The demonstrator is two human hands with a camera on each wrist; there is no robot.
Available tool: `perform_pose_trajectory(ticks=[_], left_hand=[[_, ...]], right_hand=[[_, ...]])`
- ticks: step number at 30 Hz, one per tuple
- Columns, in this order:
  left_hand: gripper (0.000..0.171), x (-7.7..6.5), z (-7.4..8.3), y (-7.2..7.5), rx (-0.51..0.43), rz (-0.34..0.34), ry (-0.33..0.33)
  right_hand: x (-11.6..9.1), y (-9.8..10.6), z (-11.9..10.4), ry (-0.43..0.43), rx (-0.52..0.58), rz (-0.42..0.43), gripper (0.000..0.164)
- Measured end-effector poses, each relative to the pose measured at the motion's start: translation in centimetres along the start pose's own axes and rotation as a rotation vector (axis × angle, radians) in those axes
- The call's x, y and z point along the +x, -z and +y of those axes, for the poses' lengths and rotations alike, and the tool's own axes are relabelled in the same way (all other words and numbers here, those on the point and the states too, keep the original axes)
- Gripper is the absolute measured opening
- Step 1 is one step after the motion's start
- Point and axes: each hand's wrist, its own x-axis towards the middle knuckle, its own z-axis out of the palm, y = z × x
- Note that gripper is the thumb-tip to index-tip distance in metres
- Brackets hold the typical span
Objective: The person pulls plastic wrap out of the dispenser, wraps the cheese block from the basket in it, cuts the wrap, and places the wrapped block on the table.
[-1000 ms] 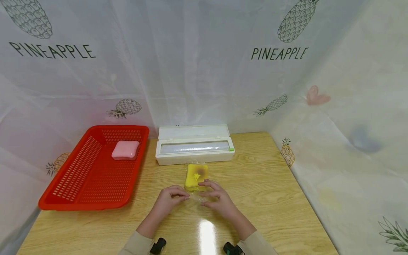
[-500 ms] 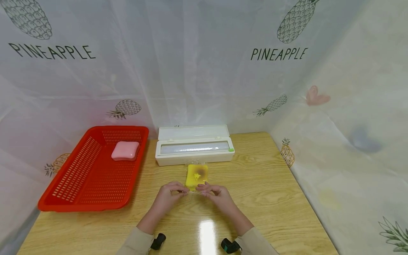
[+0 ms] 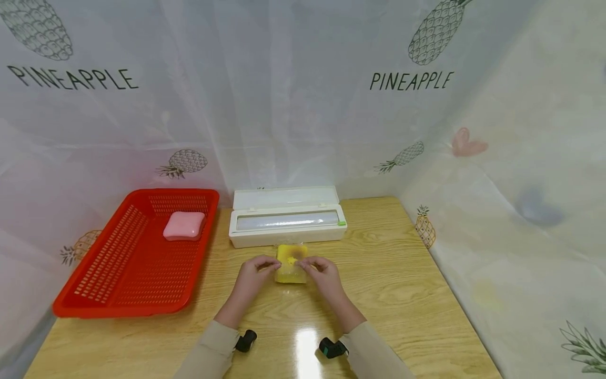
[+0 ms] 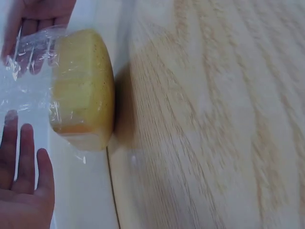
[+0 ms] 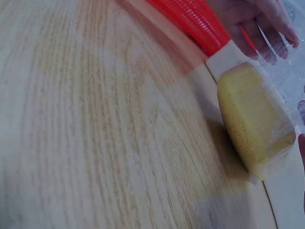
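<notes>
A yellow rounded block with a brown patch on top (image 3: 290, 275), perhaps a piece of cake or bread, lies on the table just in front of the white box. Clear cling film (image 4: 28, 78) rises from its near side and stretches between the hands. My left hand (image 3: 253, 273) pinches the film at the block's left with thumb and forefinger. Opposite it, my right hand (image 3: 326, 276) pinches the film over the block's right part. Both hands are above the table. In the right wrist view, the film covers part of the block (image 5: 250, 114); only some right fingertips show there.
A white cling film dispenser box (image 3: 289, 239), lid up, stands behind the block with a roll inside. To the left is a red plastic basket (image 3: 137, 310) holding a pink soap-shaped block (image 3: 183, 225). A printed curtain hangs behind the wooden table (image 3: 388, 295).
Both hands have moved away from me, from the block's near edge to over its sides, bringing the film up with them. The right fingers, spread earlier, now pinch the film. The block stays put.
</notes>
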Motion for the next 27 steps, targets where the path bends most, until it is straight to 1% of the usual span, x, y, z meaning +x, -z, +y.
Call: perform_pose_trajectory(ticks=[4, 10, 12, 15, 20, 23, 27], left_hand=[[0.013, 0.9, -0.3, -0.5, -0.047, 0.029, 0.053], [0.010, 2.3, -1.1, -1.1, -0.135, 0.052, 0.096], [0.009, 2.6, -1.3, -1.2, -0.160, 0.051, 0.104], [0.010, 2.9, -1.5, -1.4, -0.193, 0.053, 0.128], [0.014, 3.4, -1.8, -1.9, -0.230, 0.069, 0.153], [0.016, 3.8, -2.1, -2.2, -0.225, 0.086, 0.152], [0.017, 4.1, -2.3, -2.5, -0.194, 0.109, 0.155]], right_hand=[[0.7, -0.3, 0.4, -0.020, -0.006, 0.043, 0.013], [1.7, -0.5, 1.0, -0.088, 0.007, 0.084, 0.014], [1.9, -0.5, 1.1, -0.106, -0.008, 0.105, 0.014], [2.3, -0.7, 1.2, -0.121, -0.063, 0.136, 0.014], [2.6, -1.0, 1.2, -0.113, -0.133, 0.193, 0.013], [2.7, -1.1, 1.4, -0.085, -0.158, 0.229, 0.011], [2.7, -1.3, 1.6, -0.060, -0.159, 0.277, 0.010]])
